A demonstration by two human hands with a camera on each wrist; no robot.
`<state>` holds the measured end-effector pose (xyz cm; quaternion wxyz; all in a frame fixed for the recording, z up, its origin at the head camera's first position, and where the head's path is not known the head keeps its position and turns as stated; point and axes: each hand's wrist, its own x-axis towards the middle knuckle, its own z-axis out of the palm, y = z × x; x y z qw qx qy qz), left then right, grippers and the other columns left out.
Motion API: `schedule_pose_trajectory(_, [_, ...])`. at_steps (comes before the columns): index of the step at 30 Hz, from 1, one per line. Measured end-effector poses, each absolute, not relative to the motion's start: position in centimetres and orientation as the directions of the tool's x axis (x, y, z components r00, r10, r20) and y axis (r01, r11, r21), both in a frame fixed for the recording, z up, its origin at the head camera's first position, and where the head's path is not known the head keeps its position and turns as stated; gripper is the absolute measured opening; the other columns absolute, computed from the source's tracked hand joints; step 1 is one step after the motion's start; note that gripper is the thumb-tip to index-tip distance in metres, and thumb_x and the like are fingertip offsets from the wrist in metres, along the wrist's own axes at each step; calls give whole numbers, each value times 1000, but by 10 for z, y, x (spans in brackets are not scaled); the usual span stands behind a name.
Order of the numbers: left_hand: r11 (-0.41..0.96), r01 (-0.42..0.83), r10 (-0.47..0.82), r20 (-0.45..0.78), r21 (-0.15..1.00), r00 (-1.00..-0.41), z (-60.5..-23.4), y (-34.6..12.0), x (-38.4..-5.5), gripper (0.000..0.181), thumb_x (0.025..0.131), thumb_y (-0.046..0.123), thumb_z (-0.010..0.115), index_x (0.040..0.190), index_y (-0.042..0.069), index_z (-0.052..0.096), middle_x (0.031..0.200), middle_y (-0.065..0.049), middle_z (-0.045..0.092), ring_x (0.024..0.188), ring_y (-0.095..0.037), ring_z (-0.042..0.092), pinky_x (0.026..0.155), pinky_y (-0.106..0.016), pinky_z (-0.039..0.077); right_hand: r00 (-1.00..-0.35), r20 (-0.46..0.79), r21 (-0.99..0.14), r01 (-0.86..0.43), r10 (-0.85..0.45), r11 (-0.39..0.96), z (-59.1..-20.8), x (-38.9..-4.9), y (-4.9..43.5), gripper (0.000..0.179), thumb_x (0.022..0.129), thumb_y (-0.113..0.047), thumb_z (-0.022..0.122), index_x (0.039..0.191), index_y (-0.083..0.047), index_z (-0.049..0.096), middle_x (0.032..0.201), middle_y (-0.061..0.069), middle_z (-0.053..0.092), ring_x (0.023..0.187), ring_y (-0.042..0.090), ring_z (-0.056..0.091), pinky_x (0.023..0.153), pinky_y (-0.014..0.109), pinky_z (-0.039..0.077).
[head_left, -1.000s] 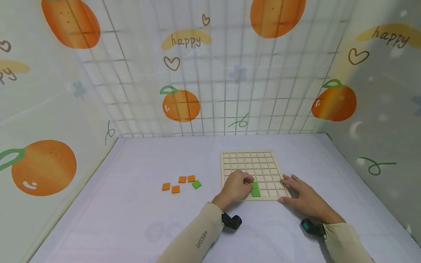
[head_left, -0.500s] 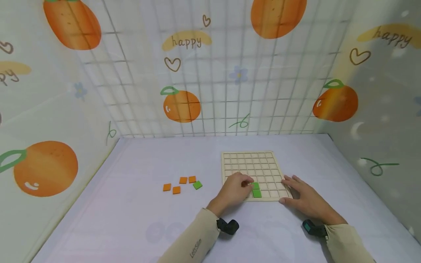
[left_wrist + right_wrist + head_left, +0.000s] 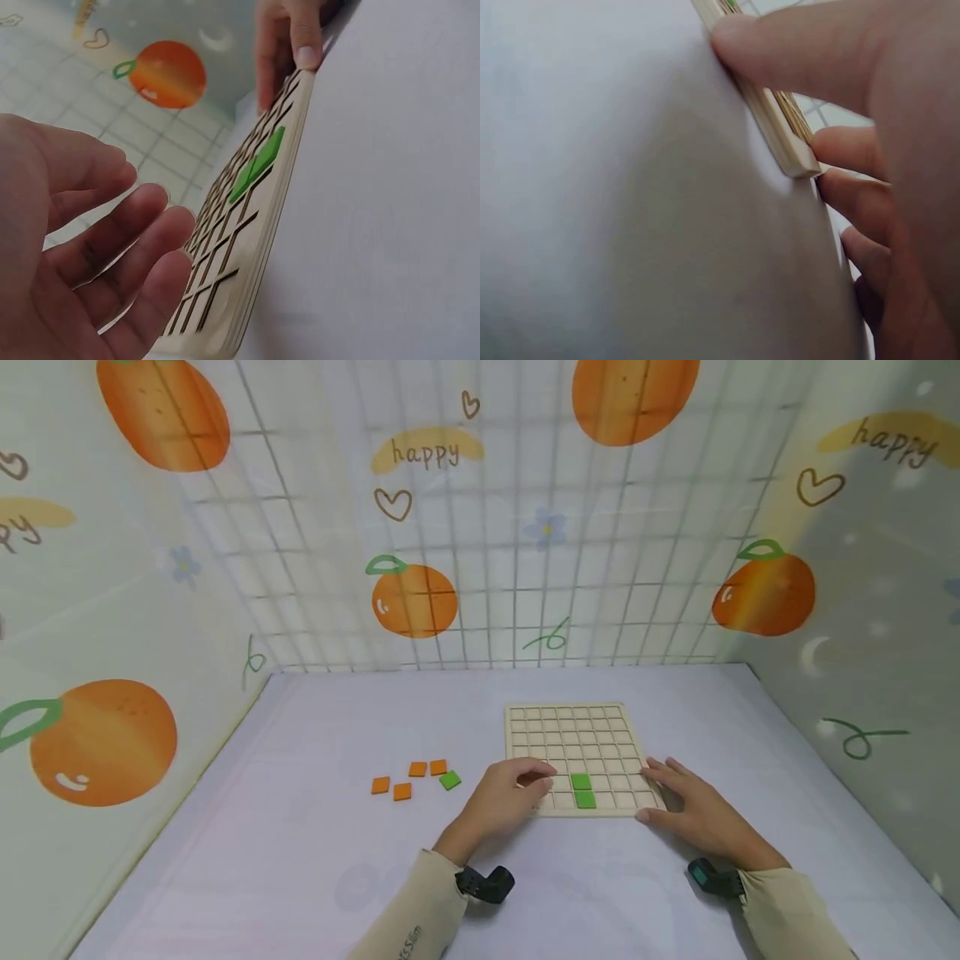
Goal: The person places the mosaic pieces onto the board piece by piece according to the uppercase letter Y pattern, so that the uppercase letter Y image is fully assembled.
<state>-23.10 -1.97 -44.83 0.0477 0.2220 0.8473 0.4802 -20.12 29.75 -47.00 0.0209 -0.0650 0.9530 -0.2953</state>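
A pale wooden grid board (image 3: pixel 575 737) lies flat on the table. Two green square tiles (image 3: pixel 583 799) sit in neighbouring cells, one behind the other, near its front edge. My left hand (image 3: pixel 504 795) hovers over the board's front left part, fingers loosely bent; the left wrist view shows nothing between the fingers and thumb. My right hand (image 3: pixel 697 810) holds the board's front right corner. In the right wrist view its thumb (image 3: pixel 795 52) presses the front edge while the fingers touch the right side.
Left of the board lie several loose orange tiles (image 3: pixel 402 792) and one green tile (image 3: pixel 450 780). The white tabletop (image 3: pixel 315 727) meets printed curtain walls on the left, back and right. A wrist camera (image 3: pixel 487 885) is strapped to my left wrist.
My left hand has drawn away from the green tiles, moving left, and its fingers have parted. Both green tiles now show fully. The right hand keeps its place at the board's corner.
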Motion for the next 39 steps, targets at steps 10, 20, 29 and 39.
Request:
schedule_pose_trajectory(10, [410, 238, 279, 127, 880, -952, -444, -67, -233, 25, 100, 24, 62, 120, 14, 71, 101, 8, 69, 94, -16, 65, 78, -32, 54, -987, 20, -590, -142, -162, 795, -472, -201, 300, 89, 82, -60, 74, 148, -6, 48, 160, 13, 34, 148, 44, 16, 108, 72, 18])
schedule_pose_trajectory(20, [392, 158, 96, 130, 906, -987, -449, -104, -247, 23, 98, 21, 66, 117, 9, 72, 100, -7, 71, 89, -18, 67, 76, -30, 55, -988, 16, -583, -134, -153, 801, -474, -201, 301, 89, 82, -60, 74, 148, -7, 49, 159, 13, 34, 148, 44, 16, 108, 71, 18])
schedule_pose_trajectory(29, [470, 121, -13, 144, 875, -990, -456, -118, -249, 19, 97, 20, 66, 113, 13, 74, 97, -1, 70, 89, -20, 62, 79, -37, 49, -986, 18, -585, -146, -166, 798, -472, -201, 303, 88, 82, -59, 74, 148, -5, 48, 159, 13, 34, 149, 43, 16, 109, 71, 18])
schedule_pose_trajectory(39, [602, 229, 15, 275, 765, -961, -465, -126, -249, 16, 91, 12, 70, 106, 9, 75, 95, 2, 64, 87, -16, 59, 78, -34, 51, -987, 14, -586, -136, -158, 799, -471, -201, 302, 87, 82, -58, 75, 147, -6, 49, 159, 14, 34, 148, 44, 15, 108, 71, 18])
